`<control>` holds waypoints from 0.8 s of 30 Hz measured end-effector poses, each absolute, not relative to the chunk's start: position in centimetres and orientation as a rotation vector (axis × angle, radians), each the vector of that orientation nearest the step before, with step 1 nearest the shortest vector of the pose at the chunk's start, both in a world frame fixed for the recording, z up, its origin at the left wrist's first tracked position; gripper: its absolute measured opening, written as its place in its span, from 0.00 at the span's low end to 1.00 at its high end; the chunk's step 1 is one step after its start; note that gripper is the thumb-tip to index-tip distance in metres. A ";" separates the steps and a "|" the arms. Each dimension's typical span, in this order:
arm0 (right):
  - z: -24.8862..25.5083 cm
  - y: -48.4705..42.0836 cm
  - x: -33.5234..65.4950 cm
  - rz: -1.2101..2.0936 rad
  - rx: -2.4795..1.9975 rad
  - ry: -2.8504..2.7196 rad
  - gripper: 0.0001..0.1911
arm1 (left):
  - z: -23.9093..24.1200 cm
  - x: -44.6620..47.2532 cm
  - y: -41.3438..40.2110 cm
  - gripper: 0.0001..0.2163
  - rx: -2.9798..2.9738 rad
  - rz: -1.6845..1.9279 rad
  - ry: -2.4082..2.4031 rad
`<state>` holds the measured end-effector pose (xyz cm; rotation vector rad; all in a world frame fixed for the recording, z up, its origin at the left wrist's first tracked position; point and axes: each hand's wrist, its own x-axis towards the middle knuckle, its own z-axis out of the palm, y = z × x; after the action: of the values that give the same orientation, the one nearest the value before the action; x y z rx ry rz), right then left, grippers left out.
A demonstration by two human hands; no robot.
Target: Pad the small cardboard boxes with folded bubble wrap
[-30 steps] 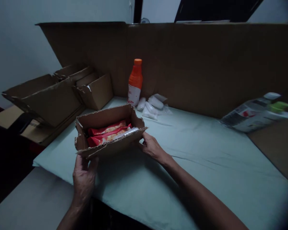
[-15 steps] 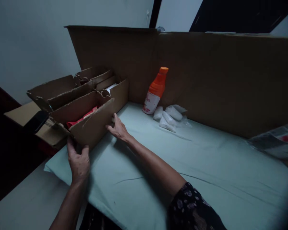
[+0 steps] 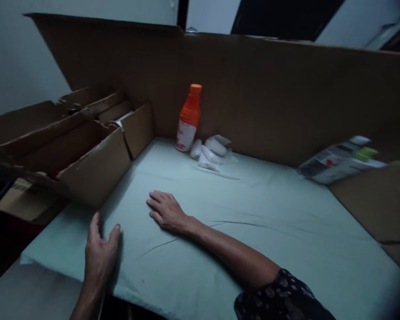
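Cardboard box (image 3: pixel 96 169) at the left, both hands free

Left hand (image 3: pixel 100 255): holds nothing. Thumb and fingers spread apart, fingertips near the lower near corner of the box, over the pale green cloth (image 3: pixel 286 204). Right hand (image 3: pixel 168 211): holds nothing. Palm down, fingers extended and slightly parted, just above or on the cloth; contact cannot be told. It lies to the right of the box, well apart from it. Dark patterned sleeve (image 3: pixel 283 300) on the right arm.

Box position: left end of the cloth, open side up, in front of other cardboard boxes (image 3: pixel 138 129). Narrow dark gap between it and the box behind on the right. Trace of red inside; contents mostly hidden by the walls.

Surroundings: orange bottle (image 3: pixel 188 118) with white label, upright near the cardboard panel (image 3: pixel 270 98) at the back. White packets (image 3: pixel 213 151) in clear plastic beside its base. Clear plastic item (image 3: pixel 333 162) with a green part at the right, blurred. Dark object (image 3: pixel 0 182) at the left edge, cut off by the view.
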<state>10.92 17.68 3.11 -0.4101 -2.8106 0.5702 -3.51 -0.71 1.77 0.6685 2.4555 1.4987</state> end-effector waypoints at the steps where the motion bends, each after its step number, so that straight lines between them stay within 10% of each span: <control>1: 3.2 17.1 13.1 0.540 -0.399 -2.822 0.20 | 1.5 -2.4 -1.1 0.37 0.768 1.377 2.476; 12: 3.2 12.7 32.1 0.450 -0.668 -2.791 0.24 | -1.9 4.0 2.7 0.27 1.789 0.348 2.308; 24: 8.6 20.2 56.1 -0.197 -1.639 -2.147 0.17 | 0.0 13.7 13.1 0.31 2.195 0.449 2.253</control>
<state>56.10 20.22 8.63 -1.6393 -2.1468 -0.1972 13.73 13.12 0.00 2.1955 2.2530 0.4495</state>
